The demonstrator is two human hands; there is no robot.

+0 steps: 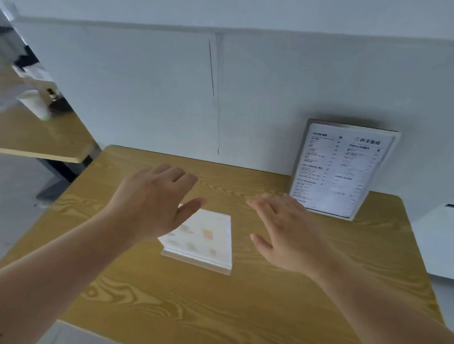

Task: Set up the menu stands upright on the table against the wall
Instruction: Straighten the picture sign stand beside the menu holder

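A large menu stand (339, 172) with printed text stands upright at the back right of the wooden table (213, 302), leaning against the grey wall (172, 90). A smaller white menu stand (206, 239) with pale food pictures lies flat near the table's middle. My left hand (150, 202) hovers open over its left upper corner, thumb above the card. My right hand (288, 233) is open to the right of the flat stand, between it and the upright one, holding nothing.
A second wooden table (33, 138) sits at the left with a white cup (37, 106) and a dark object on it. A white unit (443, 235) stands beyond the table's right edge. Grey floor shows between the tables.
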